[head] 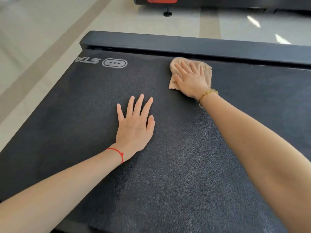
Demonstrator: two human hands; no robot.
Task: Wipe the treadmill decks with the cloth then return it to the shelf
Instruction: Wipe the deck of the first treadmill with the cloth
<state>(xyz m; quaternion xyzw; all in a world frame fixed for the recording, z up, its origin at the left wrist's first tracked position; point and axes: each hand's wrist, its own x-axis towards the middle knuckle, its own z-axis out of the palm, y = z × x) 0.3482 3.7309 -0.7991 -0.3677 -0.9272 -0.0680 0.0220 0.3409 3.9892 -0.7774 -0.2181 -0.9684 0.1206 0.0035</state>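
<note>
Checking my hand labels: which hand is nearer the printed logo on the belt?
Left. The left hand lies flat on the belt, below and right of the logo; the right hand presses the cloth farther right.

A tan, fuzzy cloth (206, 71) lies bunched flat on the dark, textured treadmill deck (168, 174), near the deck's far edge, just beside the black side rail (185, 44).
</note>
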